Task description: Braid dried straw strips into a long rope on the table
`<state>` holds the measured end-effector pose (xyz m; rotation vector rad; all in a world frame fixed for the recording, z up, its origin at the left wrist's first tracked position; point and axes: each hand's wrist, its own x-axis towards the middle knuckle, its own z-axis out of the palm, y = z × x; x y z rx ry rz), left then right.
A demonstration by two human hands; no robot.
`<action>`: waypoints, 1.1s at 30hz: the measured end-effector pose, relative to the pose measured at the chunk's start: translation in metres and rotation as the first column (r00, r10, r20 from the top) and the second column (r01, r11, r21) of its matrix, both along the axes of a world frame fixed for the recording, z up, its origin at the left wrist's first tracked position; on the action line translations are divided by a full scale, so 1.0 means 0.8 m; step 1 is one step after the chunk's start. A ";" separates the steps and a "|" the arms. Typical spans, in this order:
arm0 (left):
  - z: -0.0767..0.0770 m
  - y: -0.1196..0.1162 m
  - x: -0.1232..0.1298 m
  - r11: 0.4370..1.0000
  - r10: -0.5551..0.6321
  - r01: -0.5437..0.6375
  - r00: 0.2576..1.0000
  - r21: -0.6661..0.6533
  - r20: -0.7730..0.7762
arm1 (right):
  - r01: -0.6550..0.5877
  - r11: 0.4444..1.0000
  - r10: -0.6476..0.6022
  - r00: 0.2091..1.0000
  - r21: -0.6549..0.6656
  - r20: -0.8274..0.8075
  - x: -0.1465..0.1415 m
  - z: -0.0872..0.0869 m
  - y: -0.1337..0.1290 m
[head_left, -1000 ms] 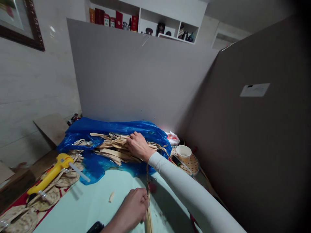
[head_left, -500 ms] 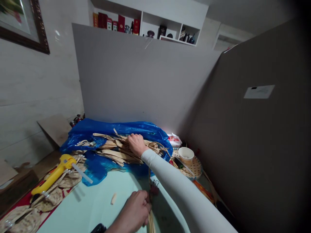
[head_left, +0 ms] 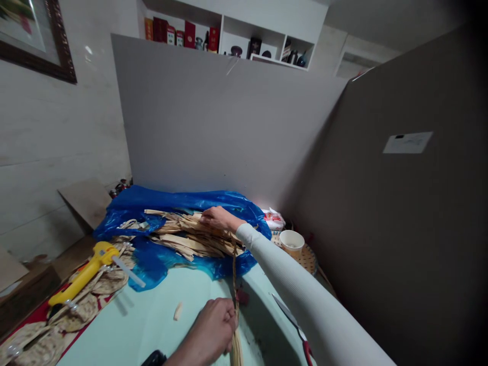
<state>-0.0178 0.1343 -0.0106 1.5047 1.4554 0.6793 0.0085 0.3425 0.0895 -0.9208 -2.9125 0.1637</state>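
Observation:
My left hand, low in the middle of the view, is closed round a braided strand of dry husk. Loose strips of that strand hang down below the fist. My right hand reaches over to the pile of dry husk strips on a blue plastic bag. Its fingers are pressed together at the top of the pile, and what they hold is too small to make out. A dark red clip is close to the strand, right of my left hand.
Red-handled scissors lie under my right forearm. A yellow glue gun rests on the left. A white cup stands on a woven tray. Grey panels rise behind and to the right.
My right hand has shifted slightly up and right over the pile, with its wrist turned. The braided strand now hangs straighter, and the scissors have come into view beside the forearm.

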 end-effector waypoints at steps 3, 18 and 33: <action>0.002 -0.001 0.000 1.000 0.001 -0.001 1.000 -0.003 0.000 | -0.045 0.999 0.045 0.999 -0.025 0.028 0.004 -0.003 0.002; -0.002 0.000 -0.001 1.000 -0.025 0.025 1.000 -0.013 -0.003 | 0.013 0.987 0.028 0.968 0.159 -0.250 -0.057 0.013 -0.012; 0.002 -0.002 0.001 1.000 -0.024 0.024 1.000 0.004 0.019 | 0.101 0.973 -0.105 0.994 0.210 0.008 0.054 -0.010 -0.026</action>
